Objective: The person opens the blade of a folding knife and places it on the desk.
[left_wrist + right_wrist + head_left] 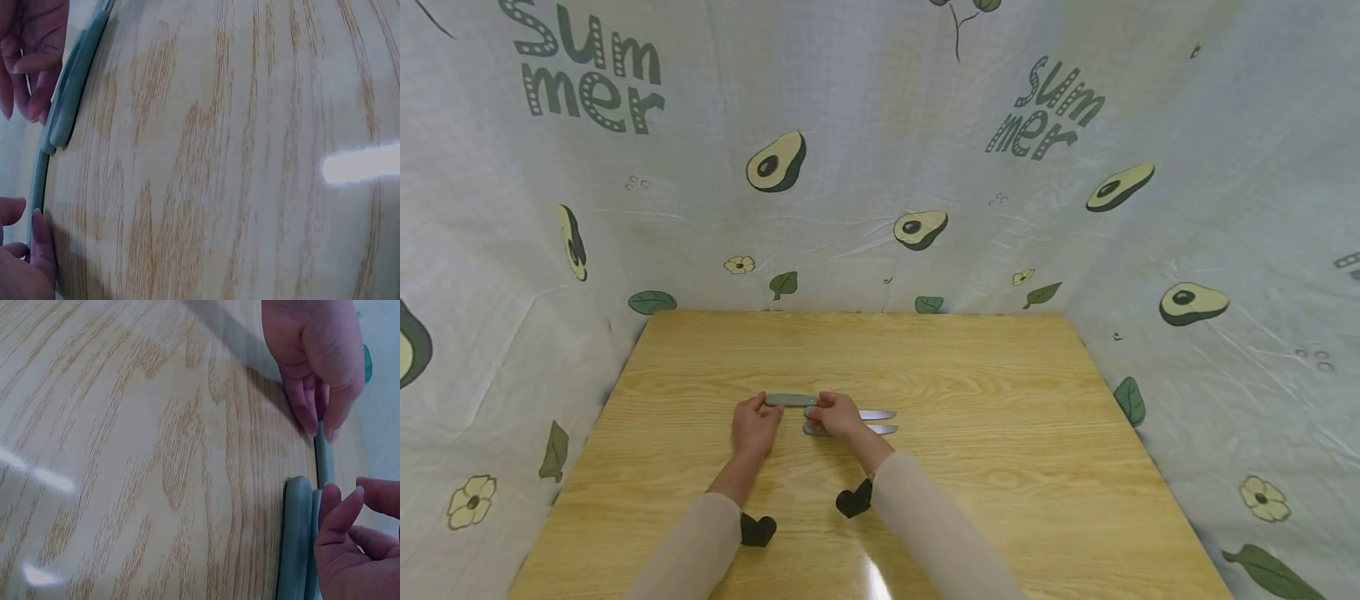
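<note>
A slim green-handled knife (791,400) lies crosswise between the two hands; any blade on it is hidden. My left hand (754,427) pinches its left end between thumb and fingers, as the right wrist view also shows. At its right end my right hand (841,415) has curled fingers and pinches the knife near the pivot dot. Beneath the right hand lie two more knives, side by side, with silver blades (880,430) pointing right. Their green handles (295,537) are partly covered by that hand in the head view.
The knives lie on a wood-grain table (1000,433). A pale curtain (850,100) printed with avocados and leaves stands round its back and sides. Dark heart-shaped pieces (758,531) hang at both sleeves. Light glares off the tabletop near the front.
</note>
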`<state>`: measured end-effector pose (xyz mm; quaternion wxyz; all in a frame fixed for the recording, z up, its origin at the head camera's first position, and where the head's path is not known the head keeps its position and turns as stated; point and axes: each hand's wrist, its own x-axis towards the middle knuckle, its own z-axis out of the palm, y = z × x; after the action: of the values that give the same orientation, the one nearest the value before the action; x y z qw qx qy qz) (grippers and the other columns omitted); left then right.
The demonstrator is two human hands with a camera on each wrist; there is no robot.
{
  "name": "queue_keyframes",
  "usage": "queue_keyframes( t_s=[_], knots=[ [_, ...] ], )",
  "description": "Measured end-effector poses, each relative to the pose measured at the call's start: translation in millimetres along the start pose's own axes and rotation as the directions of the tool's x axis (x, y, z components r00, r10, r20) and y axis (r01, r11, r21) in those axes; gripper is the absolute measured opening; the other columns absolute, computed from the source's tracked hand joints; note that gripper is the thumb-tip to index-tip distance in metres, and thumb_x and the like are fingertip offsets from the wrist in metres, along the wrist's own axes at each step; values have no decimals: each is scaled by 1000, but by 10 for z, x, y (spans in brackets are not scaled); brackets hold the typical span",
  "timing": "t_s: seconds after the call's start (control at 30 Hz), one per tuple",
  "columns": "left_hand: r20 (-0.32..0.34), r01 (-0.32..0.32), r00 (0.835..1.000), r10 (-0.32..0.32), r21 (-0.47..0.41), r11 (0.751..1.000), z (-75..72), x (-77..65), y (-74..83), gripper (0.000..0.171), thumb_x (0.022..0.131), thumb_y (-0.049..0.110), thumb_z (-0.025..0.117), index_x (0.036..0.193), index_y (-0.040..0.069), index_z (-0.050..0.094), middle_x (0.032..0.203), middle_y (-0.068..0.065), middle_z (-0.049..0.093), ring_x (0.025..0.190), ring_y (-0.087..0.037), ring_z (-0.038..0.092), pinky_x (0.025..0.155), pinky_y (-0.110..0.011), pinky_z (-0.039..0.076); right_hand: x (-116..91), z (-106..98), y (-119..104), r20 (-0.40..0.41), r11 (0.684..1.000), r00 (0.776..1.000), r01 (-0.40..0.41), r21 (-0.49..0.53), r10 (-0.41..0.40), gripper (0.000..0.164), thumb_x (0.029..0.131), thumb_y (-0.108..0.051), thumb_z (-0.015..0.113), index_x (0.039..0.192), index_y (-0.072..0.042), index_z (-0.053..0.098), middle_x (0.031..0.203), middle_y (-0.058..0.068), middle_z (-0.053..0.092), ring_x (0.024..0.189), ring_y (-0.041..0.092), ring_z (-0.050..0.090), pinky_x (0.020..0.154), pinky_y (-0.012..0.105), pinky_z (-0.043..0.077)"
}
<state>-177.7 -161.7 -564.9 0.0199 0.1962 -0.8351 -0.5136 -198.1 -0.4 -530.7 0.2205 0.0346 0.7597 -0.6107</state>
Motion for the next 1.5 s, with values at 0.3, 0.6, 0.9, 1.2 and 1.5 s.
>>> queue_keyframes(
  t_s=[0.3, 0.6, 0.9, 1.2, 1.5],
  knots=[
    [-29, 26, 999, -27, -42, 999, 38, -5, 24, 52, 94, 18, 61, 140, -3, 47, 129, -27, 51, 109, -35, 59, 80, -32, 53, 8, 16, 8, -30, 999, 999, 11, 44, -10, 54, 93, -7, 62, 142, 6, 41, 140, 24, 50, 106, 27, 67, 84, 29, 58],
    [-265, 52, 959, -104, -195, 979, 73, -50, 131, 35, 89, 14, 68, 122, 2, 66, 113, -22, 62, 105, -32, 63, 79, -25, 55, -28, -6, 15, -99, 998, 993, 59, 10, -58, 52, 92, -14, 64, 140, -4, 49, 135, 16, 58, 124, 29, 57, 97, 37, 53],
    [-277, 33, 951, -137, -348, 937, 82, -40, 191, 29, 90, 12, 67, 118, 3, 68, 116, -19, 64, 104, -24, 62, 60, 2, 40, -21, -42, 24, -259, 993, 962, 103, 64, -83, 41, 88, -17, 70, 126, -5, 63, 114, 10, 71, 106, 19, 68, 86, 26, 57],
    [-199, 42, 967, -161, -495, 868, 128, -110, 413, 31, 88, 13, 71, 118, 6, 69, 108, -7, 66, 83, 3, 56, 65, -4, 48, -14, -115, -85, -311, 888, 950, 156, 434, -15, 32, 88, -6, 69, 116, 8, 62, 95, 13, 71, 81, 10, 69, 90, 35, 57],
    [-8, 35, 999, -52, -637, 770, 197, -201, 562, 33, 88, 1, 68, 120, -7, 62, 93, 0, 61, 80, 1, 62, 76, -15, 57, 45, -382, -25, -117, 906, 985, 162, 391, -126, 34, 95, -10, 62, 122, 10, 59, 86, 0, 69, 72, 9, 69, 84, 34, 59]
  ],
)
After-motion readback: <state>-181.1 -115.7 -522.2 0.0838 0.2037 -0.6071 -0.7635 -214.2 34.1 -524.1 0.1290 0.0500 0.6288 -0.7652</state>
